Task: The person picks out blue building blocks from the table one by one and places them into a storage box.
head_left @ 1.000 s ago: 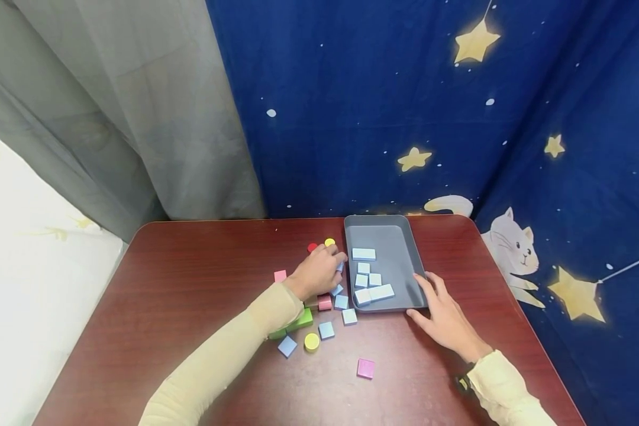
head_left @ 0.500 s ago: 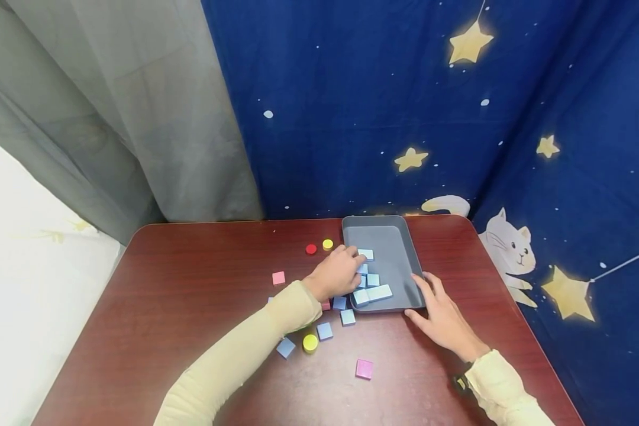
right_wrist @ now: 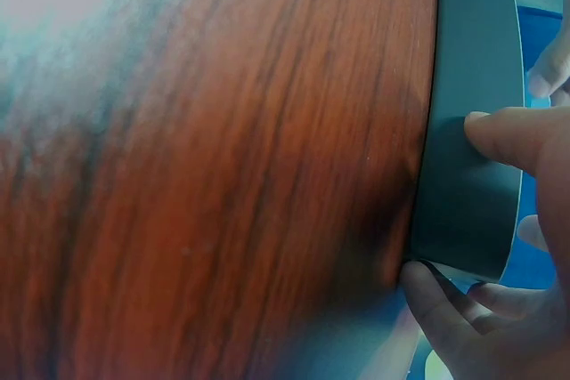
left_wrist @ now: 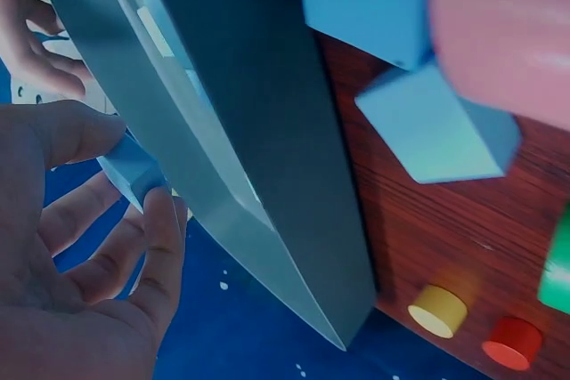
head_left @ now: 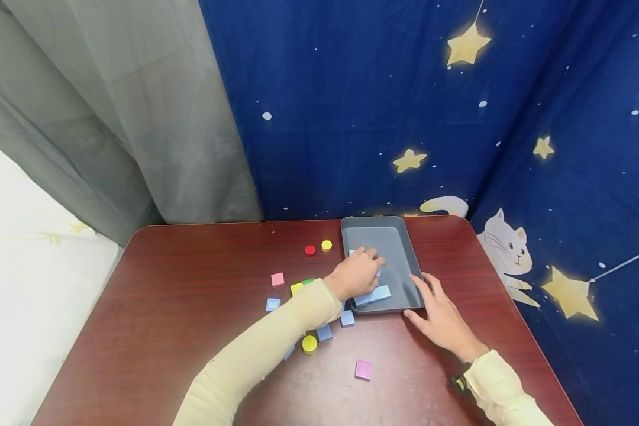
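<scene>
My left hand (head_left: 355, 275) reaches over the left part of the grey tray (head_left: 378, 234). It pinches a small blue block (left_wrist: 132, 168) between thumb and fingers, seen best in the left wrist view. Beneath and beside this hand lie light-blue blocks in the tray, among them a long one (head_left: 379, 293); others are partly hidden by the hand. At the tray's near right corner is my right hand (head_left: 444, 319), fingers spread. Its thumb (right_wrist: 494, 135) touches the near wall, while the other fingertips sit along the right side.
Left of the tray, loose blocks lie on the dark red table (head_left: 202, 284): a blue block marked E (head_left: 273, 305), a pink one (head_left: 277, 280), a yellow disc (head_left: 309, 345), and small red (head_left: 310, 251) and yellow (head_left: 326, 245) discs. A magenta square (head_left: 363, 370) lies nearest the front.
My left hand has moved right from the loose blocks beside the tray, across its left rim, carrying a blue block. The right hand has stayed at the corner.
</scene>
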`<state>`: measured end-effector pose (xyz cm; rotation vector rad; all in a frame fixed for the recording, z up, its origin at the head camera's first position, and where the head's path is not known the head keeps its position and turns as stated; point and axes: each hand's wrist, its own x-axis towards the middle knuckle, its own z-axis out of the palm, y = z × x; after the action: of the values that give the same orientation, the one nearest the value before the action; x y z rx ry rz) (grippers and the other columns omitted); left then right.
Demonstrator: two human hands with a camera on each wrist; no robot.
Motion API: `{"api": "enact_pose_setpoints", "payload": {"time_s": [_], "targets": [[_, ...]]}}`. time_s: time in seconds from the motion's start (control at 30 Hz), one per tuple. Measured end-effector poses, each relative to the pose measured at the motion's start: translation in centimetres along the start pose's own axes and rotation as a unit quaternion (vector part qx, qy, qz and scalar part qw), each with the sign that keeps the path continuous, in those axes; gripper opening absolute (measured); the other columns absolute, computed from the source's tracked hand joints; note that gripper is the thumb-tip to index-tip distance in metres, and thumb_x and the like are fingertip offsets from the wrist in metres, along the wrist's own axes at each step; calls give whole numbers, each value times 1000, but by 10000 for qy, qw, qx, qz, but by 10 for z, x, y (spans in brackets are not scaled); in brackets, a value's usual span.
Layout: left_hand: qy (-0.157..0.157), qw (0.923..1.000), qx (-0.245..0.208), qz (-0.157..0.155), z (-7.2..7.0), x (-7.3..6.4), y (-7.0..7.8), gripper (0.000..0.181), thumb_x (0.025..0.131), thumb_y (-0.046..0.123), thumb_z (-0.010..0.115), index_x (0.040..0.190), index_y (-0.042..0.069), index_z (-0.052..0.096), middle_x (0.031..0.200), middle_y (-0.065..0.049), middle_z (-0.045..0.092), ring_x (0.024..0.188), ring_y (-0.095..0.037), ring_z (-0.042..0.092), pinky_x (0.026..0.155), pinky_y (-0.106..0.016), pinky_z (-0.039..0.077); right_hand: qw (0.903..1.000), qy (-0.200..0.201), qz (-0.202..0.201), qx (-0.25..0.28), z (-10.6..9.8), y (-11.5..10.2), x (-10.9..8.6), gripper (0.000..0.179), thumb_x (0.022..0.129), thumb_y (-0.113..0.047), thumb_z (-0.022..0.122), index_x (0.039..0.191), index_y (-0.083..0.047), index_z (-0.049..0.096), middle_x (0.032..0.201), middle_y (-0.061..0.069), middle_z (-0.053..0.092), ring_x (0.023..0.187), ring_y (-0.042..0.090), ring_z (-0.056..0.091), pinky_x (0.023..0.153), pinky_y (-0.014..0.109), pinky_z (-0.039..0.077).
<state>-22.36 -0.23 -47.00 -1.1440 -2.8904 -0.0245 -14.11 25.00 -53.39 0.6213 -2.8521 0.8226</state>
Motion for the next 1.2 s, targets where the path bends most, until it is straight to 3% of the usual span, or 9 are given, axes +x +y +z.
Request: {"api": "enact_pose_setpoints", "payload": {"time_s": [0.27,0.67,0.8,1.2], "targets": [[-150,9987,424,241,10,17,13,38,107,27,69,143,14,73,129,-5,73,119,-18,67,110,-32,48,10000,-26,12,-12,-1,-1,-1,83,95,-21,86,164,-4,43,160,32,36,119,52,66,96,70,56],[-365,9985,403,17,25,27,26,33,110,16,66,141,16,74,128,-5,71,111,-23,68,100,-28,57,9999,102,-121,-57,0,-1,-1,83,94,-22,87,163,-2,44,158,32,38,116,52,67,93,69,57],[-463,9986,260,-72,29,29,28,33,111,16,65,143,16,73,130,-5,70,113,-23,67,99,-29,57,9997,152,-177,-92,0,-1,-1,82,94,-21,87,163,-2,45,157,33,39,115,52,67,92,69,58],[-529,9974,469,-120,32,31,29,32,112,18,62,142,16,73,131,-5,70,115,-23,67,103,-30,56,10000,52,18,-47,-4,-5,-1,81,96,-23,86,164,-4,45,159,31,39,117,50,67,94,68,57]]}}
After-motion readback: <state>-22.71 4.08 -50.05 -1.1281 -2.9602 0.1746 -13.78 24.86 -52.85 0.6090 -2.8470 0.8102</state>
